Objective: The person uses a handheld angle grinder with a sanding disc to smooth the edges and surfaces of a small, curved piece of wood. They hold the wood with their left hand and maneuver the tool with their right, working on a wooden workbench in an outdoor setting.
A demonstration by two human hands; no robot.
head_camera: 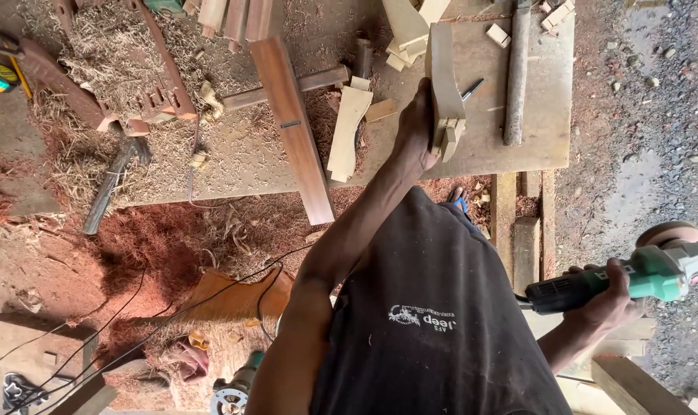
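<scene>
Head view. The left hand [415, 127] clasped a curved pale wooden piece [443, 84] standing on edge upon the workbench [472, 154]. The right hand [606, 296] gripped a green angle grinder [649, 269], held off to the side, well apart from the piece. Judged step: steadying the workpiece; next, the disc would need bringing to the wood.

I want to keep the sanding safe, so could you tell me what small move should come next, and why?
Probably bring the angle grinder over toward the curved wooden piece. The left hand holds that piece upright on the workbench, while the right hand grips the grinder well off to the side, clear of the wood.
</scene>
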